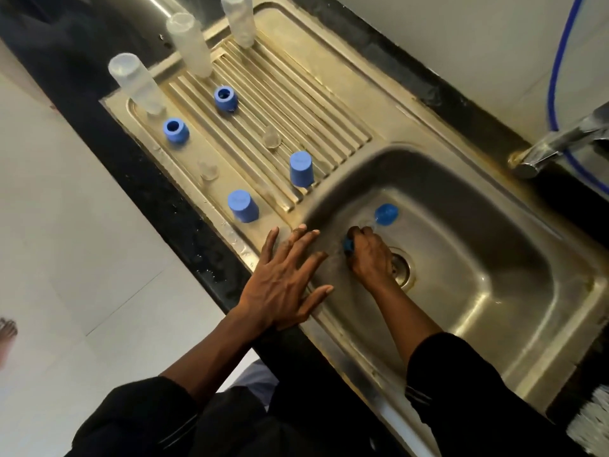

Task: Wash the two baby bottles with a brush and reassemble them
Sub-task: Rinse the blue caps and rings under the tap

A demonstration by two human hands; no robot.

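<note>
Bottles (136,82) (189,44) (239,19), three of them, clear, stand mouth down along the far left edge of the drainboard (329,103). Two blue rings (225,98) (175,130) sit near them with the hole up, two clear teats (272,137) (207,169) lie closer in, and two blue caps (301,169) (243,206) stand upside down nearest the basin (461,192). All of these are apart from each other. A third cap (386,214) lies on the basin floor, blurred, with something clear just beside it that I cannot make out. The right hand (370,255) is down in the basin beside the drain (400,265), just short of that cap, its grip clamped round a small blue piece (348,244); what the piece is cannot be told. The left hand (283,285) rests flat on the sink rim at the basin's near left corner, grip apart, fingers straight and spread, holding nothing. Both sleeves are black. A tap (560,140) reaches in from the right, with a blue hose (557,61) on the wall behind it. The black tabletop (197,242) frames the sink, and white bristles (590,420) show at the lower right edge.
</note>
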